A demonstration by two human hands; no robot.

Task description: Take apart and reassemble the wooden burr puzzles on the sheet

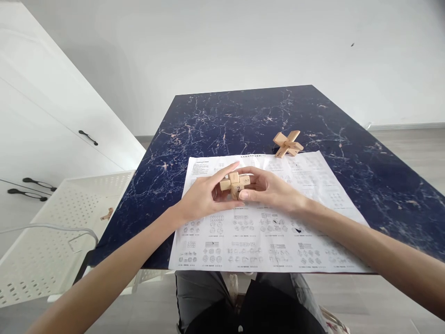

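So, both hands meet over the sheet: the left hand (200, 199) and right hand (269, 189) are each clamped on the wooden interlocking puzzle (235, 184), fingers pinching it from opposite sides, just above the printed instruction sheet (264, 232). The puzzle looks like crossed notched bars, 1 face marked with what seems a "2"; how tightly the bars sit together I cannot tell.

Risk, as a judgement: the bars may only be friction-held, so an uneven squeeze or a twist from 1 hand could let a piece slide out and drop onto the paper or off the near edge of the marble-pattern table (215, 120). Fingers cover the joints, so a misaligned notch could go unnoticed and jam.

A 2nd assembled wooden cross puzzle (288, 144) sits at the far edge of the sheet, well apart from the hands. Left of the table stands a white perforated basket (52, 232) with 1 small wooden piece (107, 214) inside.
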